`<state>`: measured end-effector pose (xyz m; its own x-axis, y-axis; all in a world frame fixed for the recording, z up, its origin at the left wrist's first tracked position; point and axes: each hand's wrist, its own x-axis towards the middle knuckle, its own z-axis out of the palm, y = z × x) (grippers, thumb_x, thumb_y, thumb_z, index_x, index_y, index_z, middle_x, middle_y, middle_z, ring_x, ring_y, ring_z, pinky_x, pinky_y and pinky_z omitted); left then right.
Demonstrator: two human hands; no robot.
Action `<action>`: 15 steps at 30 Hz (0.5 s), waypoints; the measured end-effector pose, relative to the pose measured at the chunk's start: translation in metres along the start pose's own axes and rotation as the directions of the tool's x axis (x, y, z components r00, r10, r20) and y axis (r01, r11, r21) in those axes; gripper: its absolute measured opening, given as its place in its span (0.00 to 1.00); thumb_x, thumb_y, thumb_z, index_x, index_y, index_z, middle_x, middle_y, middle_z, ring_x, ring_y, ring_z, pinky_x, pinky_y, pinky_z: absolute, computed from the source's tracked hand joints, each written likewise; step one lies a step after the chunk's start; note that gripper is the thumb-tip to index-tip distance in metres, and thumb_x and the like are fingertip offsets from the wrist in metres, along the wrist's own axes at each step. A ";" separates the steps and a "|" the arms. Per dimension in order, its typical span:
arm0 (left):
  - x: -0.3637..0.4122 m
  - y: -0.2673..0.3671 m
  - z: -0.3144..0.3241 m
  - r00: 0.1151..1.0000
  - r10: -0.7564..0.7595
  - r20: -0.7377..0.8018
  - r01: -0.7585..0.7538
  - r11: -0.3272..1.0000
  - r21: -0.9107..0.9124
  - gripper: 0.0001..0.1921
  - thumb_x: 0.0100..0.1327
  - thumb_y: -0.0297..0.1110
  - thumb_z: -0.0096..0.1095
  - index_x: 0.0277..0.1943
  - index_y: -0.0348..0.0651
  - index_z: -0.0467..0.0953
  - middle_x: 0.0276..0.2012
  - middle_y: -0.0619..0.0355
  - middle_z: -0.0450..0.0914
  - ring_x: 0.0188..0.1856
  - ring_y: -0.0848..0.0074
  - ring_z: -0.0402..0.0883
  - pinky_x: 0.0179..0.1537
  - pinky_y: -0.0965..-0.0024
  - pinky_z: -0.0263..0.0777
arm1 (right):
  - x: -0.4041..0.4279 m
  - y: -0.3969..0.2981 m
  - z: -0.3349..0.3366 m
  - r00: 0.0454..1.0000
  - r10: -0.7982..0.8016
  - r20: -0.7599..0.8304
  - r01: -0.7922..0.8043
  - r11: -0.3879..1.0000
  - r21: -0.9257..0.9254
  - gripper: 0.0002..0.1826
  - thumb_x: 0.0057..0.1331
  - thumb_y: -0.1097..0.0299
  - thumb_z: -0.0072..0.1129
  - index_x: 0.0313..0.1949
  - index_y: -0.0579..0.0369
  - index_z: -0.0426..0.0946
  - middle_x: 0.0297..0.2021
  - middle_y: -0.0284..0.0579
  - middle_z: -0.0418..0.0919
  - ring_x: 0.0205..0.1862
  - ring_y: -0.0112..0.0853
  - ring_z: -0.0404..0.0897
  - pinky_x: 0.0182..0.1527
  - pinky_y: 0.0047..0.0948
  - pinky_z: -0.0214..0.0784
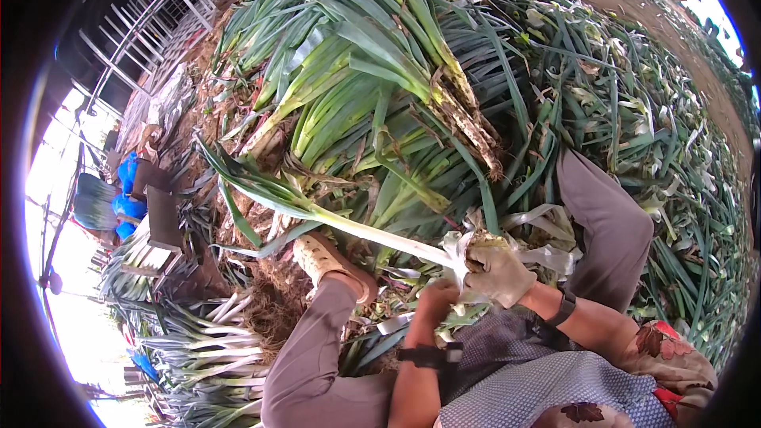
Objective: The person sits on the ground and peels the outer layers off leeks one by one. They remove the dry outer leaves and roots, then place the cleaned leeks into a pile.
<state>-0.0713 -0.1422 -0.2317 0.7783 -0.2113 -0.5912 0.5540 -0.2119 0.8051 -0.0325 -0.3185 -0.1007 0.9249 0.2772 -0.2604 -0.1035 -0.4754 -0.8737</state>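
Note:
A long leek (380,236) with a white shaft and green leaves slants across the view, its leafy end up and to the left. My right hand (499,270), in a pale glove, is closed around its lower end, where loose white outer layers (456,252) stand off the shaft. My left hand (439,302) is beside that end, just below it. Its fingers are curled and somewhat blurred, and whether they pinch a layer is hidden. Beyond the hands lies a pile of untrimmed leeks (339,107), some with brown, soil-stained root ends (469,125).
Cleaned leeks with white shafts (232,351) lie stacked at lower left. A heap of stripped green leaves (654,131) spreads over the right. My yellow shoe (333,267) rests on the littered ground. Further left are a bench-like frame (163,220), blue bundles (128,208) and a metal rack (137,41).

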 end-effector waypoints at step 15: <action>-0.015 0.171 -0.154 0.815 0.203 -0.543 -0.577 0.367 -0.729 0.18 0.64 0.50 0.56 0.35 0.42 0.66 0.26 0.59 0.71 0.25 0.80 0.73 0.25 0.79 0.72 | -0.021 -0.021 -0.020 0.882 -0.472 0.010 0.472 0.882 -0.005 0.11 0.56 0.71 0.61 0.31 0.59 0.66 0.25 0.45 0.64 0.27 0.41 0.68 0.31 0.36 0.62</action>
<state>0.0574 -0.0282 -0.0776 0.9071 0.3026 -0.2925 -0.0303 0.7401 0.6718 -0.0426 -0.3307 -0.0685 0.8606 0.4768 0.1790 0.3472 -0.2923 -0.8911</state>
